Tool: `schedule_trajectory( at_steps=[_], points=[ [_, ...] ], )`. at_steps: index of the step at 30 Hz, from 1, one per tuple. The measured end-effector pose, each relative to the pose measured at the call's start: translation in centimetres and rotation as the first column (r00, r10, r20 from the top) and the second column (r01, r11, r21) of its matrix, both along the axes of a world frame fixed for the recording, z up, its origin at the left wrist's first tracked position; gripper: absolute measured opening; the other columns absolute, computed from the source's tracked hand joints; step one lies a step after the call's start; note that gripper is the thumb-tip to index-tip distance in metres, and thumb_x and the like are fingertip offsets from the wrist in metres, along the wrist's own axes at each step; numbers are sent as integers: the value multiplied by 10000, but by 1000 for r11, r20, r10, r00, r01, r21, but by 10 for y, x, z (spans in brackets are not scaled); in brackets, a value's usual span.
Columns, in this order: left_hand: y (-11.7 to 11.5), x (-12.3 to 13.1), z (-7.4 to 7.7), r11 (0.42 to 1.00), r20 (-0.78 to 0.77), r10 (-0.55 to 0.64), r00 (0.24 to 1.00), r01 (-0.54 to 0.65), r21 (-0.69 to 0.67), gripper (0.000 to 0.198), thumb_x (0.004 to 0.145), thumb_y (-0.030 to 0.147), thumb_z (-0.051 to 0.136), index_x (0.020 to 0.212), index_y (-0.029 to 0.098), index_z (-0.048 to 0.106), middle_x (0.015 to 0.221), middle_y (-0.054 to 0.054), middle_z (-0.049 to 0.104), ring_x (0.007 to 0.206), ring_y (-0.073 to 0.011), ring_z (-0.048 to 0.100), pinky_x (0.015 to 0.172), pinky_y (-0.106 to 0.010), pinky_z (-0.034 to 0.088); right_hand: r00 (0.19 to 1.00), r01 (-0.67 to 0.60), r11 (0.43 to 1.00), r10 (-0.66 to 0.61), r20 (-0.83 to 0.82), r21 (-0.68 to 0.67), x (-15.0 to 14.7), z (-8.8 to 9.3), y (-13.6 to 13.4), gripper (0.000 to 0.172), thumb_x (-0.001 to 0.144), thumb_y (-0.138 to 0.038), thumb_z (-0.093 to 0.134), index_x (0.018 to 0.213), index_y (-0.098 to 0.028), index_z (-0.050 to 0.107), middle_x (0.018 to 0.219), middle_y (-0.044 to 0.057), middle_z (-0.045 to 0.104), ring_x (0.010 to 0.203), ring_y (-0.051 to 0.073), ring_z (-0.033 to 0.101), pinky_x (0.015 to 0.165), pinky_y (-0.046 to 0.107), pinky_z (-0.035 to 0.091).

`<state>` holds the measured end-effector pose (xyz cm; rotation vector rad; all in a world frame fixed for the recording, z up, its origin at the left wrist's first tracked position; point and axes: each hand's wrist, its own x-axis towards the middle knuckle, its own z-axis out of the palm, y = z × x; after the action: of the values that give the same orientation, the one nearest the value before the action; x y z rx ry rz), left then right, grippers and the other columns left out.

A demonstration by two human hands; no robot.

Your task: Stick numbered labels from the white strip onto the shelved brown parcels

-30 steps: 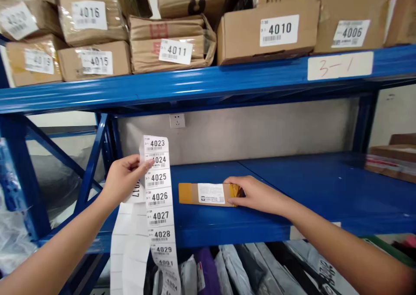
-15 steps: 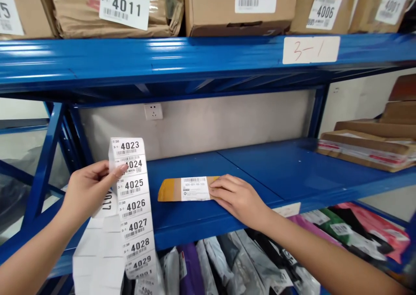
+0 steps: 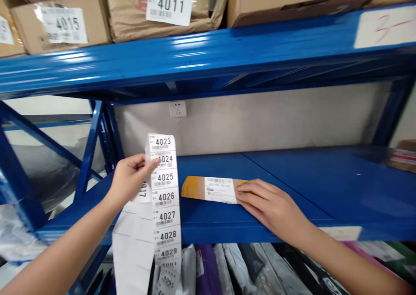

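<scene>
My left hand (image 3: pixel 130 180) pinches a long strip of white number labels (image 3: pixel 164 186), printed 4023 downward, which hangs in front of the shelf edge. A small flat brown parcel (image 3: pixel 211 189) with a white shipping label lies on the blue middle shelf (image 3: pixel 292 186). My right hand (image 3: pixel 271 206) rests flat on the parcel's right end, fingers stretched out over it.
The upper shelf beam (image 3: pixel 208 56) carries cardboard boxes tagged 4011 (image 3: pixel 169 4) and 4015 (image 3: pixel 63 22). A wall socket (image 3: pixel 177 108) sits behind the middle shelf. Soft mailer bags (image 3: pixel 234 269) fill the space below. More flat boxes (image 3: pixel 403 156) lie at the far right.
The view swung back left and tilted slightly. My right hand stays on the parcel's right end, fingers now flatter. My left hand still holds the label strip.
</scene>
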<state>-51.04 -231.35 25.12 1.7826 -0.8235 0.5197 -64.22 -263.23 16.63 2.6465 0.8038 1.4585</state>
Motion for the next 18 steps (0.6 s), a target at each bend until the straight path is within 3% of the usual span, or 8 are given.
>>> schedule_trajectory(
  at_steps=[18],
  points=[
    [1, -1, 1, 995, -72, -103, 992, 102, -22, 232, 816, 398, 687, 761, 174, 669, 789, -69, 725, 718, -201, 702, 556, -253, 559, 1000, -19, 1000, 19, 22, -25, 2, -1, -1, 201, 968, -198, 477, 928, -194, 675, 963, 60, 674, 889, 203, 630, 781, 340, 530]
  ],
)
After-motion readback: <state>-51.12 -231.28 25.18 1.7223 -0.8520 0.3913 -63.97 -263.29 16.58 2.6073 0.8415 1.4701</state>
